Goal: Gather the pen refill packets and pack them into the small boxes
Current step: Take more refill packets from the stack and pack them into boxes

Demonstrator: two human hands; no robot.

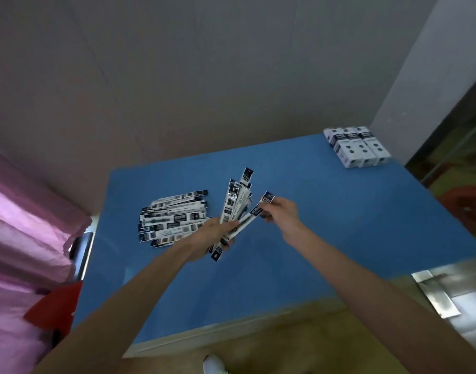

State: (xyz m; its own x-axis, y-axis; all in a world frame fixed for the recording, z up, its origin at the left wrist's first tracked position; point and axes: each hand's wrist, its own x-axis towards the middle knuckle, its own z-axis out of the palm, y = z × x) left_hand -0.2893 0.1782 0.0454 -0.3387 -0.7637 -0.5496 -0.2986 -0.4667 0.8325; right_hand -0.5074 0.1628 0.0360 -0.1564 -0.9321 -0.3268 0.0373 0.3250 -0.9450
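Left hand: the left hand is curled round a fanned bundle of packets, gripping it near the lower ends, just right of the pile.
Right hand: the fingers of the right hand pinch the top end of a single packet, whose lower end runs down into the bundle.
Pile: the loose pile of refill packets lies flat on the blue table.
Boxes: the small boxes stand in a tight group at the table's far corner, well apart from the pile, on its right.
Handling: the packets look light, thin, flexible and probably slick, so a bundle may splay or slip; I would squeeze it mid-length and tap the ends level before boxing.
Writing: black-and-white printing shows on packets and boxes, too blurred to read; no brand can be made out.
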